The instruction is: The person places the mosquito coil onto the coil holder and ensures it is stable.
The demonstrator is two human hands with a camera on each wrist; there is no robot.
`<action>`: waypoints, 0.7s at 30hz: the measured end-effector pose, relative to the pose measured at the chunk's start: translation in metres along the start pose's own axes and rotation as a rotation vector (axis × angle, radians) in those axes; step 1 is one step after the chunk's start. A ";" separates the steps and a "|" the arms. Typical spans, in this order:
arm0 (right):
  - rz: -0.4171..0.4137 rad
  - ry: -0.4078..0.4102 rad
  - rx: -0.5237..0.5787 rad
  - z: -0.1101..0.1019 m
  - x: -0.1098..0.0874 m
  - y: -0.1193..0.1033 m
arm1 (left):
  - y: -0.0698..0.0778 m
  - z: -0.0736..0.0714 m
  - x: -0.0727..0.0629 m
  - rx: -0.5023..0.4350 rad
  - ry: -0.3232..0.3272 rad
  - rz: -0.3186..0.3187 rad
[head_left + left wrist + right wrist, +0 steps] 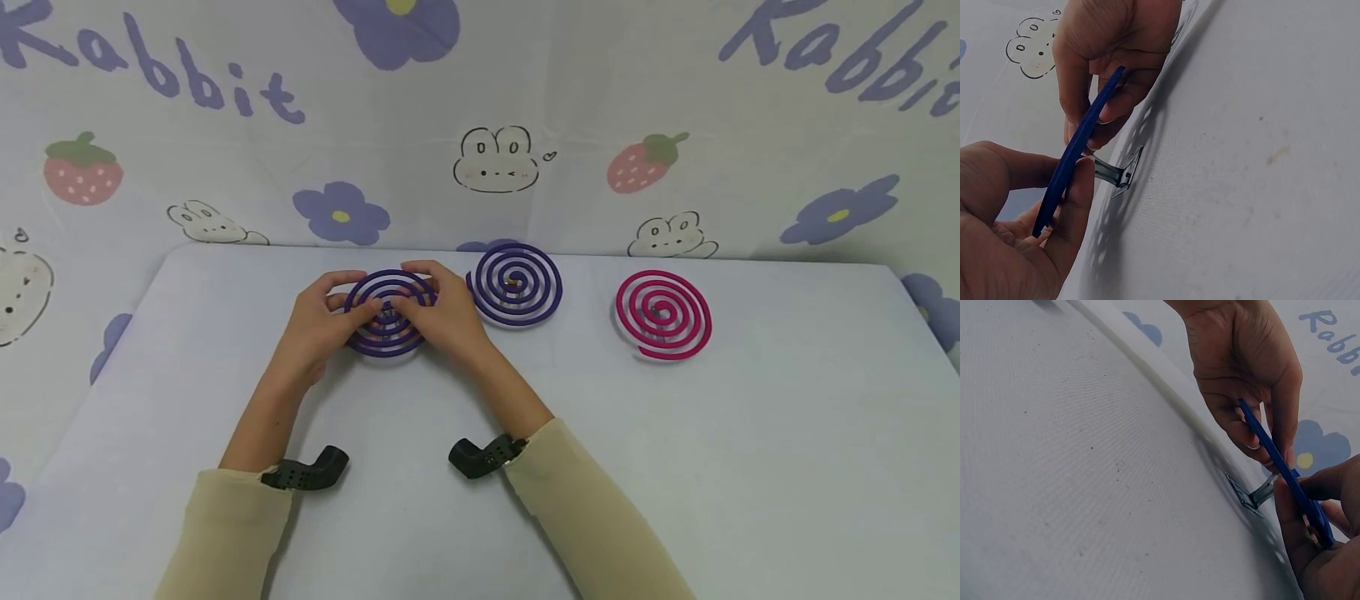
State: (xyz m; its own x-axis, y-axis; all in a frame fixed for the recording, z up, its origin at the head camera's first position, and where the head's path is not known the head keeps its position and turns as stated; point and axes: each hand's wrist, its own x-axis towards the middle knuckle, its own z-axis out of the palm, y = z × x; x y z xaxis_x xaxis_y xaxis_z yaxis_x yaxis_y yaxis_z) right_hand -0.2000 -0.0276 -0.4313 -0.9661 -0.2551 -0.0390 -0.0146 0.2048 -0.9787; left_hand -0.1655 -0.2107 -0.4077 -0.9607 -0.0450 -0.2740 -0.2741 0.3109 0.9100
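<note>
Both hands pinch a dark purple mosquito coil [384,353] on the left part of the table, seen edge-on in the wrist views as a thin blue-looking disc [1075,153]. My left hand [318,325] grips its left side, thumb on top near the centre. On the other side my right hand [450,317] does likewise, its thumb also near the middle. Beneath the coil is a small metal stand [1250,494] with a flat base at the tabletop. Whether the coil's centre is fixed on the stand's tip is hidden by the fingers.
A second purple coil [515,277] sits just right of the right hand, with a bit of metal stand under its centre. Farther right is a pink coil [663,312], also raised on a stand. The white table [675,483] ends at a patterned cloth backdrop [570,83].
</note>
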 end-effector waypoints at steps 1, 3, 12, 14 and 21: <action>0.000 0.001 -0.001 0.000 0.000 0.000 | 0.000 0.000 0.000 -0.002 -0.001 0.000; -0.003 0.003 -0.013 0.000 0.000 0.001 | 0.001 0.001 0.000 -0.002 -0.004 0.003; 0.006 0.007 -0.017 0.001 0.001 0.001 | 0.000 0.000 0.001 0.007 -0.006 0.012; 0.006 0.011 -0.018 0.001 0.001 0.001 | 0.000 0.000 0.002 0.006 -0.007 0.011; -0.009 0.012 -0.043 0.001 0.001 0.003 | -0.001 0.001 0.002 0.004 -0.007 0.002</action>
State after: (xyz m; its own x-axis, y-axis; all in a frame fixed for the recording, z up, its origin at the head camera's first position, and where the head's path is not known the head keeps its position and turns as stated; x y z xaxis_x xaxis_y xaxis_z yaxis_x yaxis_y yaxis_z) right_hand -0.2003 -0.0282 -0.4346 -0.9690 -0.2456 -0.0276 -0.0340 0.2432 -0.9694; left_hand -0.1671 -0.2104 -0.4096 -0.9610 -0.0376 -0.2741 -0.2717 0.3144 0.9096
